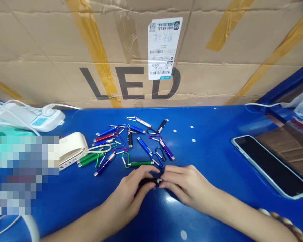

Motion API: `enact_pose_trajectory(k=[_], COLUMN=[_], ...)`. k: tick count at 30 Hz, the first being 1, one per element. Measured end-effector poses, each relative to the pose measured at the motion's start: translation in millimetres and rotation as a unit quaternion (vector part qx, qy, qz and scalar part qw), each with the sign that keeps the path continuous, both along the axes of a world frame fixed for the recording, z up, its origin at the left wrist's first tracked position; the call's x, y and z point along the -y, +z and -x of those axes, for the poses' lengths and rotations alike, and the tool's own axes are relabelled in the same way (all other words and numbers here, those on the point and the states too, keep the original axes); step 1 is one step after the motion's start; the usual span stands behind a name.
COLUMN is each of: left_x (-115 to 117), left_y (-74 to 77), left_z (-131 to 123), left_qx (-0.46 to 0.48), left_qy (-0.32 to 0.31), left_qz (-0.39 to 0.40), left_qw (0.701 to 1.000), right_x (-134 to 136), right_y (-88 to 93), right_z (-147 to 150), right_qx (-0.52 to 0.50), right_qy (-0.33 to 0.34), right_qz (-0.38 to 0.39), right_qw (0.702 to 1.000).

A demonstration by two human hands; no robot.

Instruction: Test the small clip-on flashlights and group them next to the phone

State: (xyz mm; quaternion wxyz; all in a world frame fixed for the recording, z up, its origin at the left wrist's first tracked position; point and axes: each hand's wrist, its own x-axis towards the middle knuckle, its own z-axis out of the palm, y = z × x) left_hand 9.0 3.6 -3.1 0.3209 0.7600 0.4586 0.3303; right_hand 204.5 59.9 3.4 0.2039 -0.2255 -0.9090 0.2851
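Both my left hand (127,196) and my right hand (184,185) hold a small black penlight (147,182) low over the blue table (204,188). Its body sits in my left fingers, and my right fingertips pinch its metal end. Just beyond my hands lies a loose spread of several keychain penlights (131,144) in blue, green, red, purple and black. Most have coloured carabiner clips. A green one (140,163) lies closest to my fingers, not touching them.
A cardboard carton (151,40) printed LED stands along the table's far edge. To the left are a white power strip (32,117) and a cream power bank (73,149), beside a pixelated patch. A smartphone (270,166) lies at right, near the table's edge.
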Motion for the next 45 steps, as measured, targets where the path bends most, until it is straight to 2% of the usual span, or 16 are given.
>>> enact_pose_trajectory(k=[2, 5, 8, 10, 15, 17, 20, 22, 24, 26, 29, 33, 35, 39, 42, 45], left_x=[1, 4, 6, 6, 7, 8, 9, 9, 8, 7, 5, 6, 6, 5, 4, 5], left_y=[-0.6, -0.3, 1.1, 2.2, 1.4, 0.1, -0.7, -0.3, 0.2, 0.7, 1.5, 3.2, 4.0, 4.2, 3.9, 4.4], left_z=[-2, -4, -4, -3, 0, 1, 4, 5, 5, 5, 3, 2, 1, -1, -2, -2], left_qx=[0.031, 0.034, -0.01, -0.039, -0.093, -0.128, -0.162, -0.156, -0.141, -0.123, -0.105, -0.1, -0.099, -0.066, -0.036, -0.02], left_qy=[-0.005, 0.004, -0.003, -0.008, -0.033, -0.044, -0.059, -0.062, -0.059, -0.05, -0.033, -0.02, -0.012, 0.02, 0.034, 0.032], left_qz=[0.031, 0.004, -0.052, -0.075, -0.113, -0.127, -0.174, -0.199, -0.199, -0.176, -0.149, -0.162, -0.162, -0.119, -0.076, -0.049], left_qw=[0.999, 0.999, 0.999, 0.996, 0.989, 0.983, 0.969, 0.965, 0.968, 0.975, 0.983, 0.981, 0.982, 0.99, 0.996, 0.998], right_x=[1, 4, 7, 9, 10, 9, 9, 8, 8, 8, 7, 6, 6, 8, 7, 5], right_y=[-1.1, -1.2, -1.5, -2.2, -4.2, -4.0, -1.5, 0.5, 1.5, 1.1, -0.1, 0.9, 2.5, 4.6, 2.1, -1.6], right_z=[-1, -1, 2, 3, 5, 7, 9, 10, 11, 11, 11, 11, 12, 13, 11, 6], right_qx=[0.014, 0.017, 0.001, -0.016, -0.056, -0.055, -0.023, -0.011, -0.021, -0.037, -0.059, -0.074, -0.065, -0.095, -0.128, -0.142], right_qy=[0.002, 0.001, 0.0, 0.001, 0.011, -0.001, -0.026, -0.028, -0.022, -0.021, -0.028, -0.003, -0.018, -0.114, -0.123, -0.105], right_qz=[-0.075, -0.128, -0.125, -0.093, 0.041, 0.145, 0.367, 0.466, 0.503, 0.508, 0.503, 0.502, 0.477, 0.256, 0.116, 0.006], right_qw=[0.997, 0.992, 0.992, 0.996, 0.998, 0.988, 0.93, 0.884, 0.864, 0.86, 0.862, 0.862, 0.876, 0.955, 0.977, 0.984])
